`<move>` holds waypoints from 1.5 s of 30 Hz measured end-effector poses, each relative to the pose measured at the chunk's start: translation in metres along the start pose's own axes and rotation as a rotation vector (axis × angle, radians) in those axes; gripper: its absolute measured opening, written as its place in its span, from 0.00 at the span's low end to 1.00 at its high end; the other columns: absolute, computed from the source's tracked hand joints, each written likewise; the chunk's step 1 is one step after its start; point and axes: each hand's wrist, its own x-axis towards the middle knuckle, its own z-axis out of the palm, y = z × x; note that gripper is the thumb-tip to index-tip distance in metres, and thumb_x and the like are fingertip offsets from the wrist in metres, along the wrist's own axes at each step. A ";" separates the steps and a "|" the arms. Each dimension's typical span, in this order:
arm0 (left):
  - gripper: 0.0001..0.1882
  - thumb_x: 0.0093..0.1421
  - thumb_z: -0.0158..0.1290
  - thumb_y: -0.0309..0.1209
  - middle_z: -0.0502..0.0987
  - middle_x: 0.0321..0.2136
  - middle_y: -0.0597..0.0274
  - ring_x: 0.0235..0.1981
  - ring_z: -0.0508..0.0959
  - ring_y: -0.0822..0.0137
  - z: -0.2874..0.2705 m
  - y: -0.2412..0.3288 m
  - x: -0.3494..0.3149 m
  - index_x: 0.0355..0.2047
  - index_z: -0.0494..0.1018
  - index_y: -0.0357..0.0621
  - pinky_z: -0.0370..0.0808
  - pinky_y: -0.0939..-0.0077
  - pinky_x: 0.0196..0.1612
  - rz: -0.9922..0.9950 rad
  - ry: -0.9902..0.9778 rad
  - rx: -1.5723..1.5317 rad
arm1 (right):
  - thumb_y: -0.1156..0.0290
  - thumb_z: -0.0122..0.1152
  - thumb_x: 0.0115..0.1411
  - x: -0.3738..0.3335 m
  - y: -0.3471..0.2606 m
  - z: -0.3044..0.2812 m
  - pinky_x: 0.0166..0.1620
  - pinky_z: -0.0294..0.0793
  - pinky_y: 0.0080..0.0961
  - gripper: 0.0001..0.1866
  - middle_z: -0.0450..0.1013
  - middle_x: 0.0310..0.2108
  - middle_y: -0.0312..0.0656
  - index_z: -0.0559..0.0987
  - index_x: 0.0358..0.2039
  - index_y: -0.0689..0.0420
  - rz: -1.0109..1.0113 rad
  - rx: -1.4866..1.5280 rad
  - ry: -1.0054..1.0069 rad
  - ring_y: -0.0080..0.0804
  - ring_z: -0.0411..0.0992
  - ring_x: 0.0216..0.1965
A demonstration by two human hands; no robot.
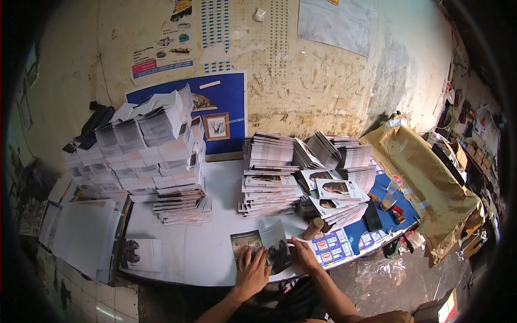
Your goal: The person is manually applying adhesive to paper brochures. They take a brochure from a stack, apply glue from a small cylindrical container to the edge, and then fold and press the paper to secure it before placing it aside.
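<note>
An open booklet [276, 235] with dark photo pages lies at the table's front edge. My left hand [252, 267] rests on its left page with the fingers spread. At the right page's edge, my right hand [305, 255] has its fingers curled and seems to pinch the paper; the fingertips are partly hidden. Just beyond that hand is a short brown cylinder [313, 229]. Behind the booklet rises a stack of booklets [271, 196], and a leaning pile of white-covered booklets [339, 189] is to its right.
A tall heap of folded printed sheets [145, 145] stands at the left, with a smaller fanned stack [183, 206] before it. One folded sheet [141, 254] lies near the left front edge. A plastic cup [390, 199] and a black case [372, 216] sit at the right, near brown wrapping paper [425, 177].
</note>
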 end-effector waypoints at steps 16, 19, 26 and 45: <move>0.37 0.53 0.61 0.39 0.68 0.63 0.44 0.66 0.65 0.43 0.002 -0.014 -0.009 0.62 0.68 0.36 0.61 0.44 0.66 -0.090 -0.036 -0.109 | 0.55 0.58 0.68 -0.016 0.036 0.052 0.64 0.61 0.49 0.33 0.67 0.64 0.55 0.66 0.69 0.54 -0.762 -1.202 -0.024 0.53 0.64 0.64; 0.30 0.60 0.57 0.36 0.64 0.67 0.42 0.69 0.61 0.40 -0.019 -0.035 -0.017 0.61 0.70 0.33 0.60 0.48 0.70 -0.238 0.004 -0.128 | 0.51 0.54 0.70 -0.019 0.042 0.052 0.65 0.59 0.53 0.35 0.63 0.68 0.55 0.62 0.71 0.54 -0.727 -1.200 -0.018 0.52 0.62 0.67; 0.25 0.71 0.47 0.35 0.63 0.69 0.42 0.71 0.59 0.40 -0.015 -0.063 -0.035 0.61 0.69 0.30 0.57 0.47 0.71 -0.260 -0.028 -0.051 | 0.54 0.54 0.70 -0.010 0.045 0.063 0.67 0.55 0.59 0.35 0.56 0.72 0.56 0.60 0.73 0.52 -0.725 -1.257 -0.085 0.54 0.57 0.71; 0.28 0.69 0.46 0.30 0.68 0.66 0.44 0.71 0.62 0.48 -0.015 -0.062 -0.035 0.67 0.61 0.29 0.56 0.52 0.73 -0.259 0.010 0.028 | 0.60 0.59 0.67 -0.023 0.052 0.091 0.70 0.58 0.52 0.31 0.55 0.73 0.56 0.68 0.69 0.52 -0.829 -1.354 -0.145 0.54 0.54 0.73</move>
